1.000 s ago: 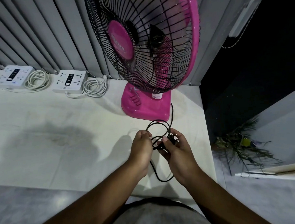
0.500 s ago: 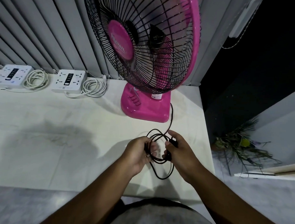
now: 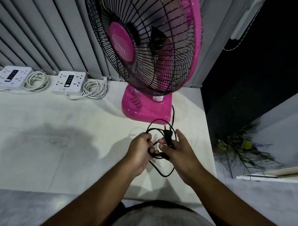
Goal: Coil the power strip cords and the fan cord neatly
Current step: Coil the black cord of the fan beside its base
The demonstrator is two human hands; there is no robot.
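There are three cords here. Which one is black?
The fan cord, held in the left hand and right hand. The power strip cord at the far left and the power strip cord nearer the fan are white, lying coiled.

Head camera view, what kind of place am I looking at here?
Most likely a room in a home, perhaps a small office. A white table stands against grey vertical blinds, with a pink desk fan and two white power strips on it.

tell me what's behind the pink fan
Grey vertical blinds run behind the fan. Its head and base hide where the blinds meet the table there.
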